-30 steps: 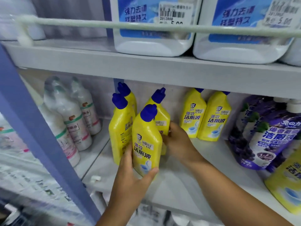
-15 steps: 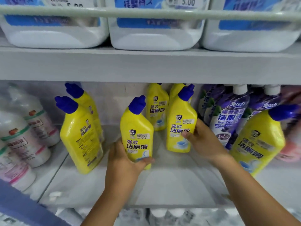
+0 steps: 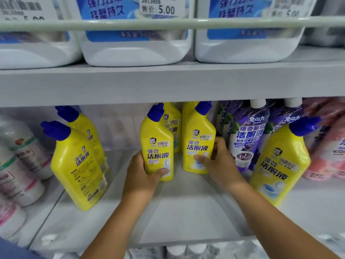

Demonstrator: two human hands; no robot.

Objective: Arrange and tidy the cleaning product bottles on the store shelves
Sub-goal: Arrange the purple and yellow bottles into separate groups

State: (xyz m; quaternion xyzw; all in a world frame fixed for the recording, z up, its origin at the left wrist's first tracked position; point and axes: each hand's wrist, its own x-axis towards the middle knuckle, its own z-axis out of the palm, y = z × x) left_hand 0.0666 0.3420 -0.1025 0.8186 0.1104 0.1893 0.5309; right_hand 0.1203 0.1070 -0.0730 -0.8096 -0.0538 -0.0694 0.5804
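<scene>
Yellow toilet-cleaner bottles with blue caps stand on the grey lower shelf (image 3: 186, 212). My left hand (image 3: 143, 176) grips the base of one yellow bottle (image 3: 155, 146), thumb across its front. My right hand (image 3: 218, 165) holds a second yellow bottle (image 3: 198, 144) just to its right, thumb on the label and fingers round the side. Both bottles stand upright in front of two more yellow bottles (image 3: 172, 118) at the back. A pair of yellow bottles (image 3: 74, 165) stands at the left, and a single one (image 3: 280, 165) at the right.
Purple bottles (image 3: 246, 137) and pink bottles (image 3: 328, 146) fill the right of the shelf; white bottles (image 3: 20, 165) stand beyond a divider at the left. Large white jugs (image 3: 136, 49) sit on the upper shelf (image 3: 168, 81) behind a rail (image 3: 168, 23).
Both hands have carried their yellow bottles rightward and back, away from the left pair, and set them side by side in front of the rear two. The camera view moved right and closer.
</scene>
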